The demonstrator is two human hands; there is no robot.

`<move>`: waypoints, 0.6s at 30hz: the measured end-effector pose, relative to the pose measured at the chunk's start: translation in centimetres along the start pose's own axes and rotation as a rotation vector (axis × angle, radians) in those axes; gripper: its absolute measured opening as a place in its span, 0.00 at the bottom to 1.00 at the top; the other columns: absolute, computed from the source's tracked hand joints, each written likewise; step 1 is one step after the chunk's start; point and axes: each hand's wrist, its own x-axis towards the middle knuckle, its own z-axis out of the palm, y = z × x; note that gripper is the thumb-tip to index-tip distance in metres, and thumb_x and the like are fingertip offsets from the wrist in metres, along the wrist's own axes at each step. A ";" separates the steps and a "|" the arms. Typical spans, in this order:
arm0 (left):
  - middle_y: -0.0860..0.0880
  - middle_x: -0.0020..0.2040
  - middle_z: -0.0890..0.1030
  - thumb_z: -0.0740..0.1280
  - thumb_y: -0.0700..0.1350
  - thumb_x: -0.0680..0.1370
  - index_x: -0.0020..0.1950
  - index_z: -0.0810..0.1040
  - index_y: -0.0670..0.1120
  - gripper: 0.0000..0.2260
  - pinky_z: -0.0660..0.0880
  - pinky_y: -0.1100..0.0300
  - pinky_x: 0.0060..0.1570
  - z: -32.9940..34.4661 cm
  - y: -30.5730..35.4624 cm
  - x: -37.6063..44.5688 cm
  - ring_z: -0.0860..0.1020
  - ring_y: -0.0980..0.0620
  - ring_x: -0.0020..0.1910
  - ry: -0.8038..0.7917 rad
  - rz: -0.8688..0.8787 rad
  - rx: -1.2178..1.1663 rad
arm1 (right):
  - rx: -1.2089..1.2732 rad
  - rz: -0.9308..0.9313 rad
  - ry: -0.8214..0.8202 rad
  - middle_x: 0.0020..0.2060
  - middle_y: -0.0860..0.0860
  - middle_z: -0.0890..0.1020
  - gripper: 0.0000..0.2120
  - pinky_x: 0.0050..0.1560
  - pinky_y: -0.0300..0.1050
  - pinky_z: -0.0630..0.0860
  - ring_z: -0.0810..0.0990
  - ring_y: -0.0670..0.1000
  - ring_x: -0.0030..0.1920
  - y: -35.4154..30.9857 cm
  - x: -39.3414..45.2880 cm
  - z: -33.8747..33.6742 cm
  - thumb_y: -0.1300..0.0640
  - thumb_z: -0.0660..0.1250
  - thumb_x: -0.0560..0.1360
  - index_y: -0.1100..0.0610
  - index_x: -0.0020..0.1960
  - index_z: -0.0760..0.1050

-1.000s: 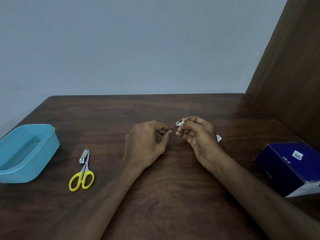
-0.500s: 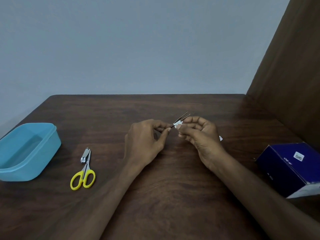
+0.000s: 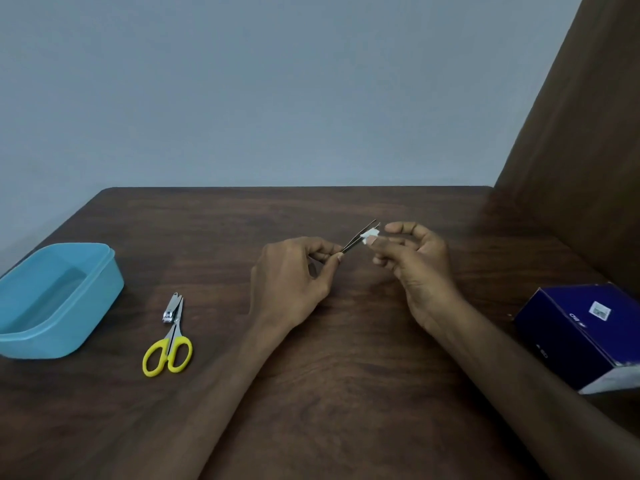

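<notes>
Two hands were up over the middle of the table, both a little above the wood. My left hand pinched a thin pair of metal tweezers between thumb and forefinger at their closed end, the other fingers curled in under the palm. The tweezers slanted up and away toward the far right corner, and a small white wad sat near their tips. My right hand faced them palm-in, its fingers loosely curled. The tip of its thumb touched the white wad from below and the forefinger tip lay just beside it. Whether that hand actually gripped the wad or only touched it, I could not tell. How firmly the tips held the wad was also too small to make out.

Near the left edge stood a light blue plastic tub, its open side up. Between the tub and my left forearm lay a pair of yellow-handled scissors, blades pointing toward the far edge, with a steel nail clipper touching the blades. By the right edge, well apart from my hands, a dark blue box lay on its side, a small white label on its upper face.
</notes>
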 end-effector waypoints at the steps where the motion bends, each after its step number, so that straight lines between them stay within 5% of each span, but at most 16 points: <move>1: 0.66 0.39 0.85 0.76 0.56 0.77 0.50 0.88 0.63 0.03 0.80 0.61 0.38 0.0 -0.1 0.0 0.82 0.65 0.39 0.001 -0.003 0.007 | -0.015 -0.007 -0.006 0.37 0.52 0.87 0.16 0.40 0.42 0.79 0.81 0.48 0.33 0.0 0.0 0.0 0.68 0.81 0.70 0.56 0.51 0.78; 6: 0.65 0.37 0.84 0.76 0.57 0.77 0.51 0.88 0.64 0.04 0.73 0.65 0.33 -0.1 0.0 -0.1 0.82 0.64 0.38 -0.009 0.027 0.025 | -0.221 -0.035 -0.182 0.31 0.49 0.84 0.15 0.38 0.40 0.78 0.80 0.48 0.32 0.9 -1.2 0.5 0.65 0.81 0.72 0.57 0.52 0.77; 12: 0.66 0.37 0.84 0.76 0.56 0.77 0.51 0.88 0.64 0.04 0.75 0.65 0.34 0.0 0.1 0.0 0.82 0.65 0.37 -0.006 0.003 -0.004 | -0.134 -0.055 -0.005 0.36 0.52 0.86 0.18 0.36 0.37 0.76 0.81 0.45 0.30 0.2 -0.3 0.0 0.64 0.82 0.70 0.53 0.52 0.77; 18: 0.65 0.38 0.85 0.77 0.56 0.77 0.51 0.89 0.64 0.04 0.79 0.61 0.34 -0.1 0.1 0.0 0.82 0.63 0.36 -0.022 0.025 -0.046 | -0.219 -0.035 -0.130 0.33 0.50 0.86 0.19 0.40 0.43 0.78 0.81 0.47 0.31 0.8 -1.0 0.6 0.65 0.82 0.70 0.56 0.54 0.76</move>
